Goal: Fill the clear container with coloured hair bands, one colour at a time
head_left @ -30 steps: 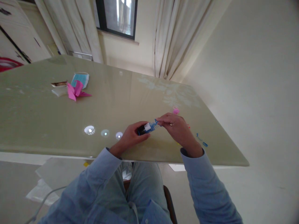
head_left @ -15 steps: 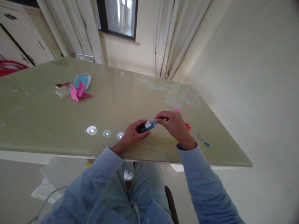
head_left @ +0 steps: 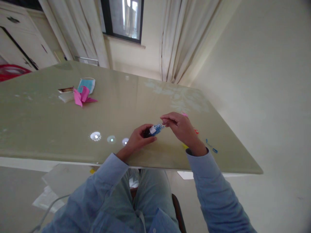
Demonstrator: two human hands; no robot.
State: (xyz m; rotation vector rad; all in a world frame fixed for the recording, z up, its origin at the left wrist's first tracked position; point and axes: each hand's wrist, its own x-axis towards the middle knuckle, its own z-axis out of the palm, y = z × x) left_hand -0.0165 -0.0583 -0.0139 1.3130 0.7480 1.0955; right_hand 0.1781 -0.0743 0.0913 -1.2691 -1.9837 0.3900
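Note:
My left hand [head_left: 139,139] is closed around the dark end of a small bottle-like item [head_left: 156,129]. Its visible part is clear blue with a white label, and it tilts up to the right just above the tabletop. At its far tip, the thumb and fingers of my right hand [head_left: 180,128] come together in a pinch. Whatever lies between those fingertips is too small to make out. Part of a pink piece [head_left: 185,114], a red piece [head_left: 196,131] and a yellow piece [head_left: 185,146] show from behind my right hand and wrist.
A thin blue item [head_left: 212,146] lies on the glossy table [head_left: 116,110], right of my right wrist. Far left are a pink folded-paper shape [head_left: 84,96], a blue face mask [head_left: 86,85], a dark flat packet [head_left: 66,90] and a clear wrapper [head_left: 66,97].
My right hand has lifted slightly, and its fingers have shifted around the tip of the bottle-like item. The yellow piece shows more now. My left hand stays nearly still.

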